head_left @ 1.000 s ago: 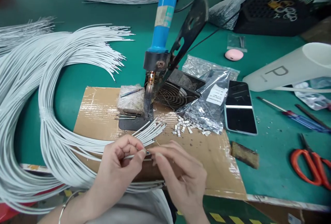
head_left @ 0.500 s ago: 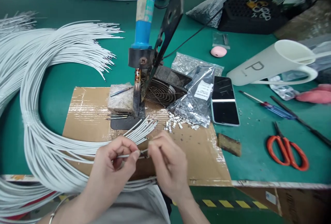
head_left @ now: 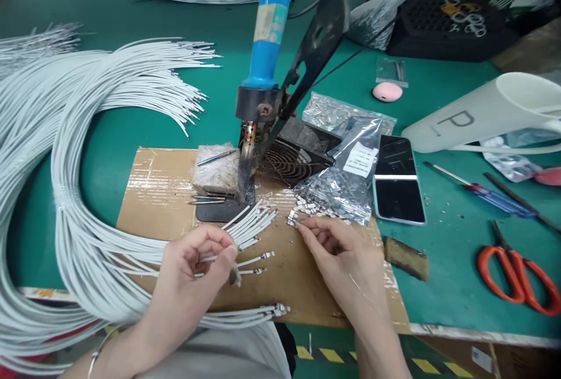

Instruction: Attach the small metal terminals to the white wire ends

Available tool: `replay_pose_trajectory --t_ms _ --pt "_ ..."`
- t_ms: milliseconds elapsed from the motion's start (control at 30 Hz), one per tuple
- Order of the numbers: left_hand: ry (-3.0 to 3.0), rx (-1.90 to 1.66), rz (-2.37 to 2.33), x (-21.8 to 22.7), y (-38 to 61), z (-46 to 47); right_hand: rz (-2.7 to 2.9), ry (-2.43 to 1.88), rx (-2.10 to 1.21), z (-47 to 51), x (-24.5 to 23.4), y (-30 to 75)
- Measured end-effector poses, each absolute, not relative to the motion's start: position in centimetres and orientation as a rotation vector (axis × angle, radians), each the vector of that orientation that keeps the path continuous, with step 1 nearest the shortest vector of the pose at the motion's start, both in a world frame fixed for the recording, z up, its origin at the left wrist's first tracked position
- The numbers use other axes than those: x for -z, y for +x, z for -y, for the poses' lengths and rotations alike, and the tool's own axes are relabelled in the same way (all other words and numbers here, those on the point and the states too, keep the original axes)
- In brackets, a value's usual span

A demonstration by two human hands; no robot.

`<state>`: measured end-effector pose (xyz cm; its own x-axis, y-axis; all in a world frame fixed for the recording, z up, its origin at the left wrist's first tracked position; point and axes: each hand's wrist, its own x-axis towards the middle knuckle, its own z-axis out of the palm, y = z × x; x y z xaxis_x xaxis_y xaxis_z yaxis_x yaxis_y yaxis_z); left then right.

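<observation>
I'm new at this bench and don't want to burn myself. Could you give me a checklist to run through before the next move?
1. Left hand gripping a white wire: ok.
2. Right hand at the small white pieces: ok, fingertips at the pile's near edge.
3. A piece pinched in those fingertips: cannot tell.
4. Both hands apart from the soldering iron: ok.
5. Iron cool: cannot tell, so best treated as hot.
6. Scissors away from both hands: ok, off to the right.
</observation>
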<state>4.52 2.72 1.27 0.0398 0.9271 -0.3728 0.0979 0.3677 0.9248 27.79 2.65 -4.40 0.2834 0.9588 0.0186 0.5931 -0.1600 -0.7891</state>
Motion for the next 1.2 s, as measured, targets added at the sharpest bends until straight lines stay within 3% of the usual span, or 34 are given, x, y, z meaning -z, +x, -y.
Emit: replay_pose_trajectory --t_ms 267,867,1200 --pt "1.057 -0.819 -1.410 -1.0 4.3 -2.6 1.174 -1.814 -0.711 -1.3 4.1 27.9" --pt "1.110 -0.924 -1.426 -0.9 5.0 -2.4 0.629 -1.315 -1.399 -1.6 0.3 20.4" --pt "1.125 -0.923 -1.402 -0.7 4.8 -2.2 0.530 -1.329 -1.485 -1.8 -0.4 19.4"
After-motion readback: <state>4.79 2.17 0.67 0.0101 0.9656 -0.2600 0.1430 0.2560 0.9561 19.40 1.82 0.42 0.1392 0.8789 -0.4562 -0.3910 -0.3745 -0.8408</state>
